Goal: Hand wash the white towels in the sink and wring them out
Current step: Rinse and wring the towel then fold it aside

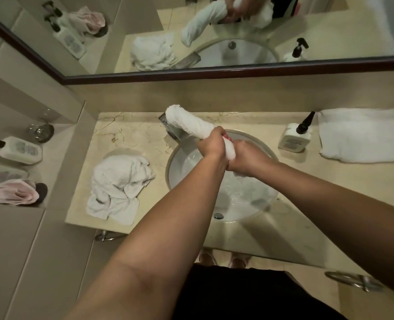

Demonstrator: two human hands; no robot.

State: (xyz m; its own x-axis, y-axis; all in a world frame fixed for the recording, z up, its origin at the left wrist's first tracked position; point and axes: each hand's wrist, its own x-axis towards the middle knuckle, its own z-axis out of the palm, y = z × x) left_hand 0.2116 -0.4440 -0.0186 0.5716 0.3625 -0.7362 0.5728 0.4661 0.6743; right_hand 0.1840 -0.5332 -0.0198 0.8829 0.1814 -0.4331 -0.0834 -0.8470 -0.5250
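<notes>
ledge: tiled shelf at far left, pink cloth (16, 192) bunched, white pump bottles (20, 152), clear glass (41, 130)
crumpled towel (117, 188): white terry, heaped on counter left of basin
counter (136, 139): beige veined marble, glossy
twisted towel (191, 124): white, wrung into tight rope, held over sink, free end up by chrome faucet (168, 125)
left hand (212, 140): fist gripping rope
sink (242, 192): round white basin, water inside
right hand (244, 155): fist gripping lower end, touching left
soap bottle (295, 137): white, black pump
folded towel (362, 135): flat rectangle, far right
mirror (214, 72): dark wood frame
</notes>
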